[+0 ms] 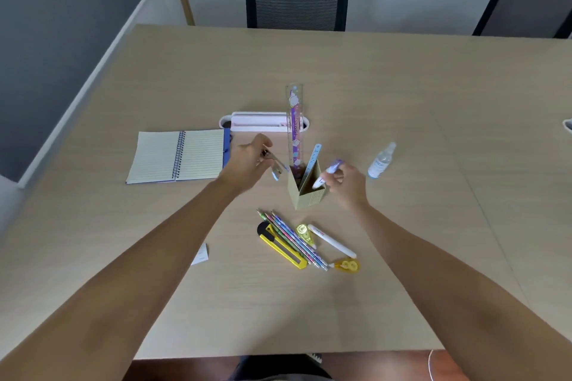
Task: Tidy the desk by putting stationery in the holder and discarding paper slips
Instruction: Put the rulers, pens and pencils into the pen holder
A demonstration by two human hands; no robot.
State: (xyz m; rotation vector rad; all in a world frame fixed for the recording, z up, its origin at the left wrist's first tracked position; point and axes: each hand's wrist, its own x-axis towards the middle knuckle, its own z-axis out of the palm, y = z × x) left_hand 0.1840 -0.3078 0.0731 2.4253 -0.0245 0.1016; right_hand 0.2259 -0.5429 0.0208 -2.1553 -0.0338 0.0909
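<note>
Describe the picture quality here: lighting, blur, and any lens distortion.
Head view: soft, even light with faint shadows on the desk; wide-angle bending curves the desk edges and stretches both forearms; the left hand and the metal tool it holds are motion-smeared; the right hand with its pen is slightly soft; the holder reads clearly.

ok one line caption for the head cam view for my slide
Right hand lowers a pen into the holder; left hand brings a metal tool.
</note>
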